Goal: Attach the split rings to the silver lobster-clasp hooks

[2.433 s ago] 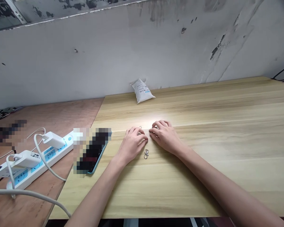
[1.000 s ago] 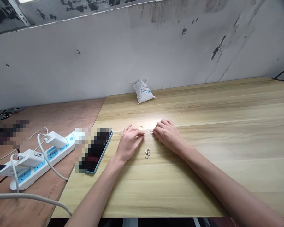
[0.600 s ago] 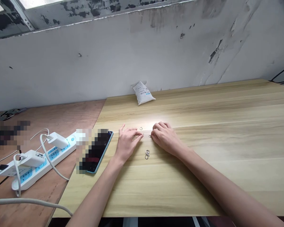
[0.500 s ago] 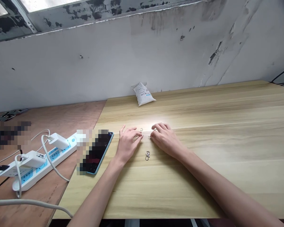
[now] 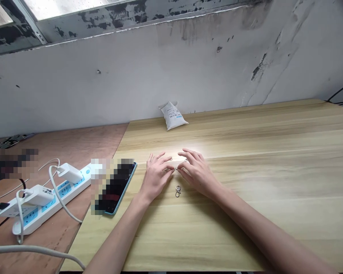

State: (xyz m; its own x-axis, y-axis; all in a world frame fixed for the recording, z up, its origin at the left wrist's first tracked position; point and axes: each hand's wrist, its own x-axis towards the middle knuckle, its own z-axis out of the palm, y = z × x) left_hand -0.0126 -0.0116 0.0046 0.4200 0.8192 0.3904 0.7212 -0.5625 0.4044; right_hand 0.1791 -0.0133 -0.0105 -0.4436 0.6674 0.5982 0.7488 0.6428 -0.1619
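My left hand point(image 5: 156, 176) and my right hand point(image 5: 199, 172) are close together over the wooden table, thumb and forefinger pinched on each. A small metal piece point(image 5: 175, 169) shows between the two pinches; its exact kind is too small to make out, and the fingers cover most of it. Just below the hands lies a silver swivel clasp point(image 5: 178, 191) with a ring end. One small metal ring point(image 5: 186, 160) shows under my right fingers. Part of another ring point(image 5: 171, 158) is visible by my left forefinger.
A phone point(image 5: 120, 190) lies left of my left hand. Farther left, a white power strip point(image 5: 50, 207) with chargers and cables rests on a reddish board. Against the wall at the back is a white packet point(image 5: 173, 116) with a label.
My hands have come together, closing the gap between their fingertips. The metal piece now spans both pinches. My right fingers have lifted and spread a little. The view has tilted slightly.
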